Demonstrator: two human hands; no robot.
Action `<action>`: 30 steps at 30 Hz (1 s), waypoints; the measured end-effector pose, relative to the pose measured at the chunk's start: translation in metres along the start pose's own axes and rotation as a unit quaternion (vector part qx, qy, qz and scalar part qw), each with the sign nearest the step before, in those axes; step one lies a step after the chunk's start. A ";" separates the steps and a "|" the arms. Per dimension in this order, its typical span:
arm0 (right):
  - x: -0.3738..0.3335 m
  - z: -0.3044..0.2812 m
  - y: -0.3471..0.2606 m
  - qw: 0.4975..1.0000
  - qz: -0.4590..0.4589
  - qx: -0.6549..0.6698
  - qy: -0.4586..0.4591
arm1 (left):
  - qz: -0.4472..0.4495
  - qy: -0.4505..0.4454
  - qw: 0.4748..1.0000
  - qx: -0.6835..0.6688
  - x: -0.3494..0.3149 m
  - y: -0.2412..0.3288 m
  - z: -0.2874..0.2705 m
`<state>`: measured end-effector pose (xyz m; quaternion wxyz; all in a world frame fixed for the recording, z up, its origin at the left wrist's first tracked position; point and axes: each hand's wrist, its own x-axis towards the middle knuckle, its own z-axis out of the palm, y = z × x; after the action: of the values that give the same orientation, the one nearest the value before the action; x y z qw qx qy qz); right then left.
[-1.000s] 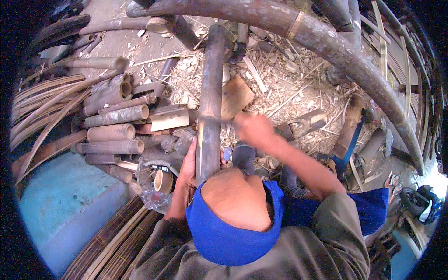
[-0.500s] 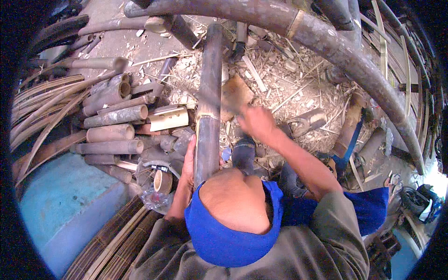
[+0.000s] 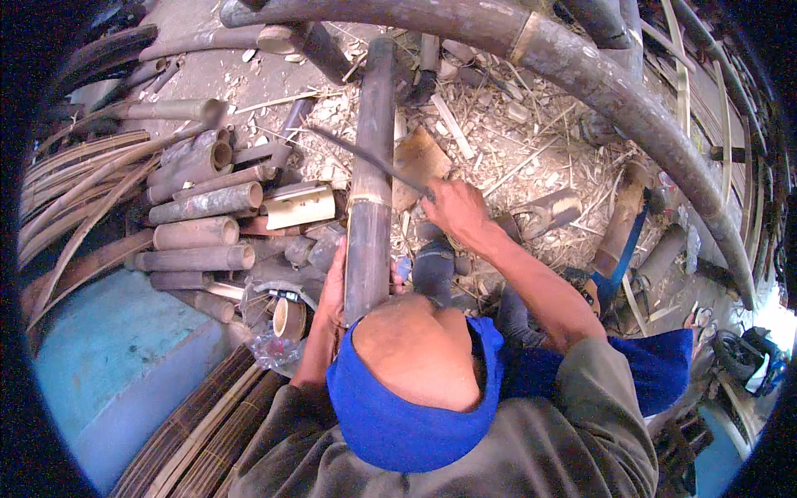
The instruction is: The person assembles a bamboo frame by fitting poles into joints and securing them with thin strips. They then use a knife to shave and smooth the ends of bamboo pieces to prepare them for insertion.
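Note:
A dark bamboo pole (image 3: 370, 249) lies lengthwise in front of me, its near end hidden behind my head. My left hand (image 3: 334, 282) is wrapped round its near part, with some fingers showing on the right side. In my right hand (image 3: 458, 214) is a long, thin, dark machete (image 3: 375, 159), gripped by its handle. The blade slants up and left across the pole, just beyond a pale joint ring, with its tip past the pole's left side. Whether it touches the pole I cannot tell. A flat tan piece (image 3: 423, 162) lies right of the pole.
Cut bamboo tubes (image 3: 207, 202) are stacked on the left, beside a blue block (image 3: 124, 349). A thick bent bamboo pole (image 3: 614, 83) arches across the top and right. Pale chips (image 3: 531, 124) litter the ground. A blue-framed saw (image 3: 628, 253) stands at right.
The machete, blurred by motion before, now shows sharply, reaching across the pole to the left. My right hand has shifted slightly. My left hand keeps its place on the pole.

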<state>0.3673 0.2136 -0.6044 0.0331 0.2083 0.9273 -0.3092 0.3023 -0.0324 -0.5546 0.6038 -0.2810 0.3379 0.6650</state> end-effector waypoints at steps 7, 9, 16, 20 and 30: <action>-0.012 0.008 0.000 0.996 -0.076 -0.039 -0.014 | 0.004 0.009 1.000 0.009 0.006 0.003 -0.010; -0.025 0.012 -0.020 0.993 -0.095 -0.047 -0.052 | 0.048 0.003 0.999 0.015 0.003 -0.004 -0.001; 0.001 -0.005 -0.004 0.997 -0.021 -0.043 -0.062 | 0.038 0.066 0.995 0.071 -0.001 0.003 0.012; -0.018 0.004 -0.013 0.992 -0.077 -0.058 -0.084 | 0.047 0.044 0.997 0.035 -0.001 -0.005 0.002; -0.007 0.011 -0.002 0.997 -0.046 -0.022 -0.065 | 0.039 0.029 0.999 0.026 -0.008 -0.005 0.001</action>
<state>0.3722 0.2029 -0.6110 0.0838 0.1437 0.9382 -0.3034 0.3083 -0.0363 -0.5487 0.5747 -0.2709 0.3826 0.6707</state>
